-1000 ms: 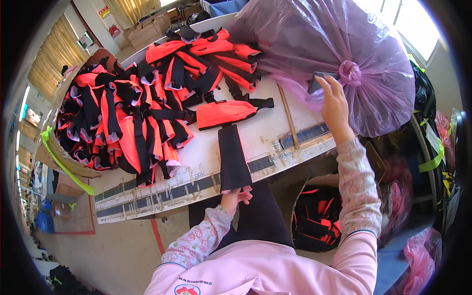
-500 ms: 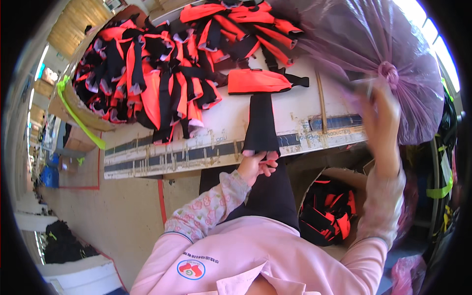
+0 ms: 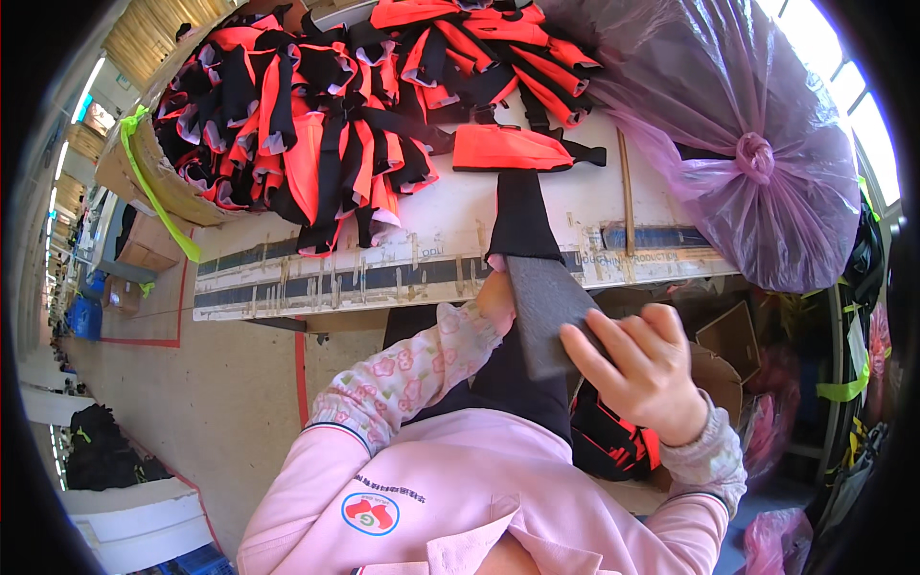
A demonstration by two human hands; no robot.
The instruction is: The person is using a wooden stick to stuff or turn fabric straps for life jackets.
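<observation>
An orange-and-black fabric piece lies on the table, its orange part (image 3: 508,149) farther away and its black tube-like sleeve (image 3: 522,216) pointing toward me. My left hand (image 3: 495,299) holds the sleeve's near end at the table edge; most of its fingers are hidden behind a dark grey flat slab, which looks like foam. This slab (image 3: 546,321) slants from my right hand (image 3: 647,369) up to the sleeve's mouth, its far end meeting or just inside the opening. My right fingers and thumb grip the slab's near right edge.
A big heap of orange-and-black fabric pieces (image 3: 316,163) covers the table's left and back. On the right stands a knotted translucent purple bag (image 3: 757,206). Below the white table (image 3: 450,302), a box holds more orange-and-black pieces (image 3: 613,431). A yellow-green strap (image 3: 153,196) hangs at left.
My right hand has come down from beside the purple bag to the sleeve's near end, bringing the grey slab. My left hand has stayed at the sleeve's end.
</observation>
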